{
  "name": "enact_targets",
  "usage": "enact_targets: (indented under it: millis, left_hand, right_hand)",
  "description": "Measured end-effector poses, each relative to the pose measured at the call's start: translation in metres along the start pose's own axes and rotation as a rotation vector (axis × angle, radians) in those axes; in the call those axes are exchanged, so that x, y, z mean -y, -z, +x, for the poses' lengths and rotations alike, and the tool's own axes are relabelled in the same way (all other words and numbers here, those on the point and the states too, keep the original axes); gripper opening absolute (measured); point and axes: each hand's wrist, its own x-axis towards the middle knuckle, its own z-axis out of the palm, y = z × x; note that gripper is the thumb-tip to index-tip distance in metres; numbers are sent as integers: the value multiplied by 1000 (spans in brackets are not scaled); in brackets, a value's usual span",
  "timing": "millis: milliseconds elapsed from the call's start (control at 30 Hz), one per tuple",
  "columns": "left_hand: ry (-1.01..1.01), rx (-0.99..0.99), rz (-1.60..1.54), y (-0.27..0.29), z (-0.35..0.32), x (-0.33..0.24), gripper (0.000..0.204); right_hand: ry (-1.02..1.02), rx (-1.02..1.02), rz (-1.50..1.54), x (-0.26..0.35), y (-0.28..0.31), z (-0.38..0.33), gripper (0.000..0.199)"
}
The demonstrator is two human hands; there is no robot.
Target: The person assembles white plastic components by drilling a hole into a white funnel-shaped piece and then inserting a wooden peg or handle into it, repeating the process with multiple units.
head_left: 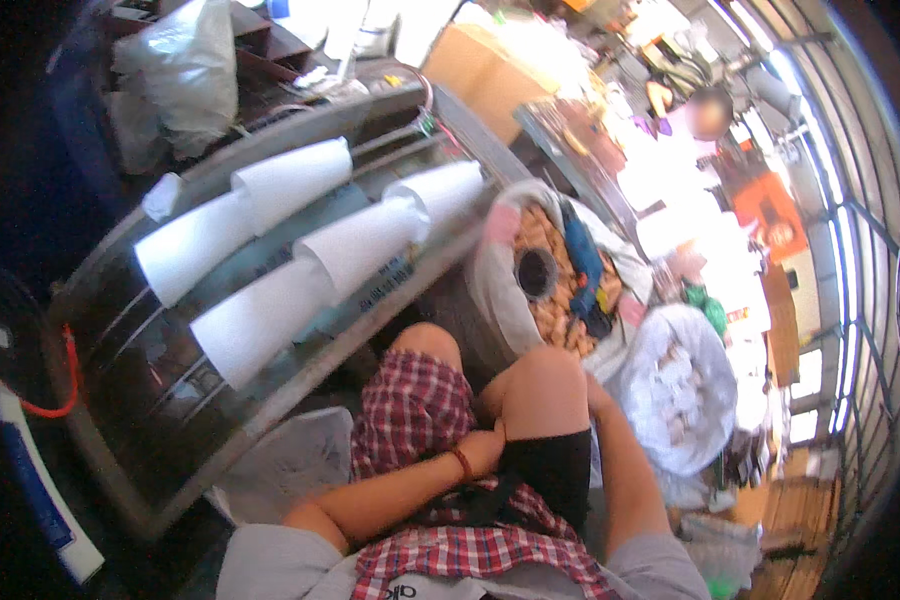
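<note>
My left hand (484, 452), with a dark red bead bracelet at its wrist, is between my thighs. Its fingers close at the hem of my black shorts (547, 468), next to a red plaid cloth (410, 410) over my other leg. Down along the outer side of my right knee goes my right hand (597, 394); the knee hides its fingers. A sack (492, 290) with a rolled rim stands in front of my knees, full of small tan pieces (547, 322). On the pieces lie a blue and black power tool (582, 255) and a dark round ring (536, 274).
At the left, a grey-framed table (300, 395) carries white paper rolls (260, 310) on thin metal rods. A white bag (676, 385) of pale scraps stands at the right. Beyond are a cardboard box (490, 70), cluttered benches and another person (710, 112).
</note>
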Motion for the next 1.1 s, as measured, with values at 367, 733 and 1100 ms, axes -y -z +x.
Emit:
enact_targets:
  millis: [367, 733, 1100]
  left_hand:
    - [363, -324, -335, -7, 29, 48, 55]
    - [611, -89, 252, 48, 15, -27, 16]
    - [518, -1198, 532, 122, 19, -126, 12]
  right_hand:
    - [174, 97, -132, -92, -30, 7, 23]
    - [172, 328, -86, -180, -50, 40, 30]
    - [557, 299, 323, -35, 7, -32, 32]
